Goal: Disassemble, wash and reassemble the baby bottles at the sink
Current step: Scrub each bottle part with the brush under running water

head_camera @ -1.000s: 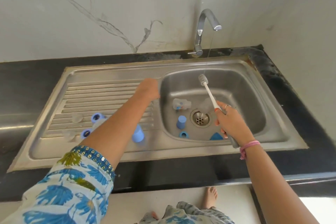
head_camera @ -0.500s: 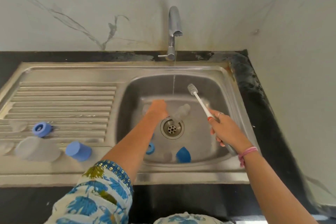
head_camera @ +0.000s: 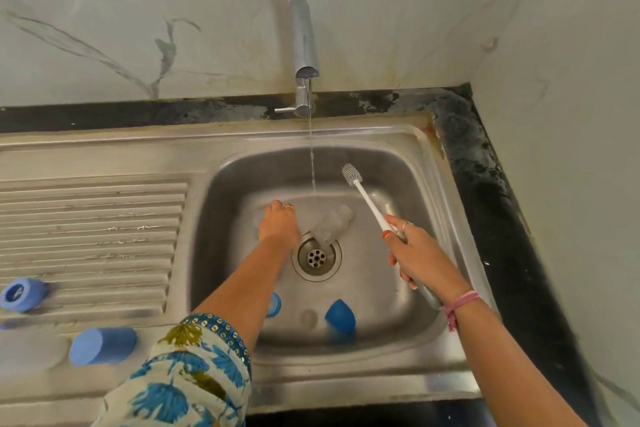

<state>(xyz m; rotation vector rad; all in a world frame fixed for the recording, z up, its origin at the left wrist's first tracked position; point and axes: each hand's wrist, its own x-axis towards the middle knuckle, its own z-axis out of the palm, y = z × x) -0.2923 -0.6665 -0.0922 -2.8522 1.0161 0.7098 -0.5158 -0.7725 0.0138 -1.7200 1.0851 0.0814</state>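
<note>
— What colours do you make out at the sink [head_camera: 398,146]?
— Dull silver steel, same as the tap [head_camera: 304,42] at the upper middle. The counter [head_camera: 485,177] round it is black, mottled grey in the upper right.
— And the wall?
— The wall [head_camera: 138,10] is pale grey-white with dark veins at the upper left.
— The small pieces?
— Light blue: a cap [head_camera: 102,345] and a ring [head_camera: 22,293] at the lower left. A deeper blue cap [head_camera: 341,315] sits low in the basin.
— The brush?
— The brush [head_camera: 367,199] is white with grey bristles and an orange band.
— Her clothes?
— The sleeve [head_camera: 187,378] is cream with blue and olive leaves and a blue spotted cuff. The wristband [head_camera: 459,303] at right is pink.
</note>
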